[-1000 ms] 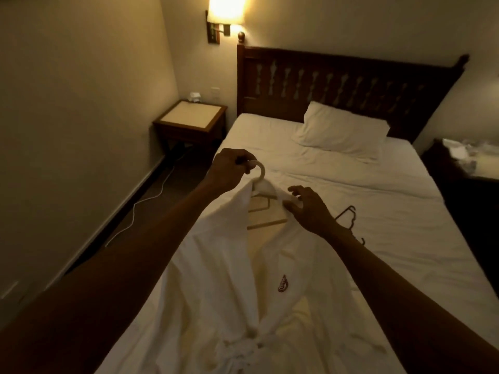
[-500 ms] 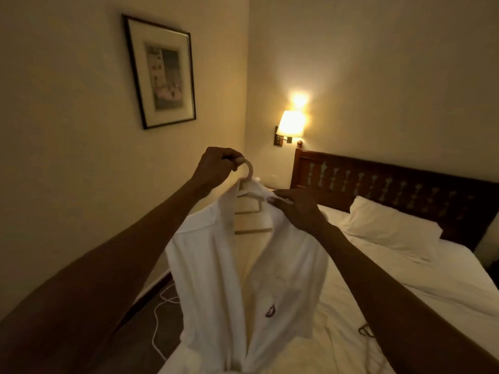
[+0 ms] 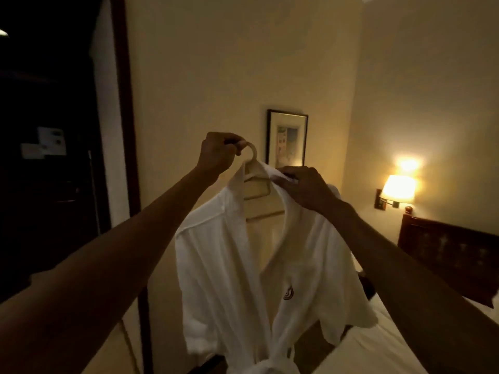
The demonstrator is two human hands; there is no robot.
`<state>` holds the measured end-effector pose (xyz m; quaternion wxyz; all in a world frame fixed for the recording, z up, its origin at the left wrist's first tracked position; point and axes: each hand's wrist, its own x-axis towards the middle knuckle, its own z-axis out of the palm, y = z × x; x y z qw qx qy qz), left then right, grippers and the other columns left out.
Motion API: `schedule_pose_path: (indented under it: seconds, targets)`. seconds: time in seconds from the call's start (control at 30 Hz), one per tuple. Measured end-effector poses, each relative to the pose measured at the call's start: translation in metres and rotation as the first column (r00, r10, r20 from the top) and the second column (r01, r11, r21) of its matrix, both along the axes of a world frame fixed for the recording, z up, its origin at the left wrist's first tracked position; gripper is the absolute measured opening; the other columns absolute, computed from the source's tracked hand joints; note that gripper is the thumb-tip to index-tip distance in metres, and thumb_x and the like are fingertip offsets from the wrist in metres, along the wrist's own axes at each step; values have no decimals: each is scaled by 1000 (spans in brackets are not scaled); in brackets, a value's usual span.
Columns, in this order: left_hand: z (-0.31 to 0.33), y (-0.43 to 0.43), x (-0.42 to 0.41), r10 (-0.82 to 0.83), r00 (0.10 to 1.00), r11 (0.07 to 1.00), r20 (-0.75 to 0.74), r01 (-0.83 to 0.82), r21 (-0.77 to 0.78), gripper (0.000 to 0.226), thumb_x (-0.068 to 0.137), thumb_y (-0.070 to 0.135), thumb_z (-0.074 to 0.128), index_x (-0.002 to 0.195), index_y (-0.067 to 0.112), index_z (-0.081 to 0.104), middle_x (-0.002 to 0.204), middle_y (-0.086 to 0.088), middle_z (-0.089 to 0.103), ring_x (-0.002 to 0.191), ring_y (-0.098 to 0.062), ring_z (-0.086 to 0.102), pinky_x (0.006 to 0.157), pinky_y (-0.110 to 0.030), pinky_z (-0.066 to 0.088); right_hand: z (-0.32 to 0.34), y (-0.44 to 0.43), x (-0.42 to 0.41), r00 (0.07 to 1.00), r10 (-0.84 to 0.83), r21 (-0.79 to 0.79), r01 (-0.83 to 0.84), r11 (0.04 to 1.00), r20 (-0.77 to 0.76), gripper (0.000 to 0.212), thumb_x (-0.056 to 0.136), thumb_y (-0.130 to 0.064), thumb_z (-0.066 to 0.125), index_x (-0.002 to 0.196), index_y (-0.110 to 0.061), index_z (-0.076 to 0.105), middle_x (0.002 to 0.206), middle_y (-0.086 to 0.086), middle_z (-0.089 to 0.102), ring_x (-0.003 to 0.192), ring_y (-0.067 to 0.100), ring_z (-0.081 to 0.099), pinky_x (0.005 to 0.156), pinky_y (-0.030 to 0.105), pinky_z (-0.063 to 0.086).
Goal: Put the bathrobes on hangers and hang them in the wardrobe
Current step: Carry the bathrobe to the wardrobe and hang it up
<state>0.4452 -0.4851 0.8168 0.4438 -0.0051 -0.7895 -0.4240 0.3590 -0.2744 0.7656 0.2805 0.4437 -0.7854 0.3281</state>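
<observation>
White bathrobe (image 3: 237,265) hangs raised at centre, near the left side of the bed (image 3: 378,346), on a pale hanger (image 3: 256,188). The left hand (image 3: 220,152) curls round the hook (image 3: 252,150), bearing the weight. The right hand (image 3: 305,190) pinches the collar (image 3: 271,172), probably to keep the robe seated for the carry to the wardrobe.

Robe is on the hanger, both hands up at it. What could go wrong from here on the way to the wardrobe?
1. The left hand holds the hanger by its hook alone; the bathrobe may swing or tip it.
2. The right hand pinches the collar; letting go before it sits squarely might let that shoulder slide off.
3. The belt hangs low beside the bed and could snag.
</observation>
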Motion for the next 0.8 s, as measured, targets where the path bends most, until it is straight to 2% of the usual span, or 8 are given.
schedule_pose_path:
  seconds: [0.13, 0.27, 0.37, 0.47, 0.53, 0.6, 0.73, 0.8]
  targets:
    - [34, -60, 60, 72, 995, 997, -62, -74, -22, 13, 91, 12, 67, 95, 10, 78, 68, 0, 68, 51, 3, 52, 52, -16, 41, 26, -71, 27, 998, -4, 3, 4, 1000, -69, 41, 98, -53, 42, 101, -23, 70, 97, 5, 72, 90, 26, 64, 74, 39, 50]
    - [51, -112, 107, 133, 988, 988, -83, -139, -66, 15, 93, 10, 63, 99, 9, 77, 71, 2, 68, 55, 5, 54, 55, -13, 43, 42, -142, 58, 991, 87, -16, -89, 996, -99, 38, 97, -51, 45, 89, -22, 68, 84, 1, 69, 80, 23, 63, 66, 40, 49]
    - [54, -148, 135, 205, 979, 966, 18, -199, -163, 13, 94, 14, 64, 100, 12, 75, 75, 1, 69, 59, 4, 57, 57, -11, 45, 46, -193, 79, 981, 137, -76, -148, 986, -137, 36, 92, -46, 48, 85, -21, 72, 75, 1, 69, 74, 22, 63, 59, 36, 46]
    - [49, -186, 159, 263, 954, 948, 147, -226, -225, 12, 94, 14, 64, 100, 14, 74, 81, -3, 71, 68, -7, 64, 60, -17, 53, 34, -241, 90, 978, 132, -86, -147, 985, -163, 30, 93, -42, 50, 90, -23, 74, 81, -2, 72, 79, 21, 65, 61, 36, 50]
    - [44, -213, 171, 318, 921, 932, 224, -260, -252, 14, 94, 11, 63, 101, 12, 74, 82, -7, 71, 68, -11, 63, 59, -20, 54, 21, -276, 95, 978, 157, -95, -171, 981, -135, 33, 92, -45, 47, 88, -23, 73, 80, -3, 71, 79, 22, 65, 63, 37, 52]
    - [38, -242, 180, 370, 886, 915, 278, -296, -275, 15, 94, 9, 62, 101, 11, 75, 84, -11, 72, 68, -13, 63, 64, -25, 56, 10, -315, 102, 969, 231, -121, -240, 963, -83, 39, 91, -49, 44, 87, -23, 72, 78, -2, 70, 77, 23, 65, 63, 37, 51]
    - [27, -298, 192, 484, 809, 860, 333, -370, -351, 13, 94, 14, 64, 98, 16, 76, 79, -4, 72, 57, -2, 62, 55, -14, 50, -7, -389, 109, 923, 384, -174, -378, 909, 2, 39, 92, -48, 48, 82, -19, 73, 71, -1, 67, 70, 21, 63, 58, 32, 44]
    - [23, -327, 195, 562, 768, 811, 307, -439, -388, 11, 93, 17, 65, 96, 18, 76, 73, 3, 71, 56, 1, 62, 58, -12, 50, -12, -426, 109, 894, 447, -173, -436, 883, 30, 33, 95, -42, 53, 83, -19, 73, 70, -4, 65, 70, 20, 63, 58, 29, 39]
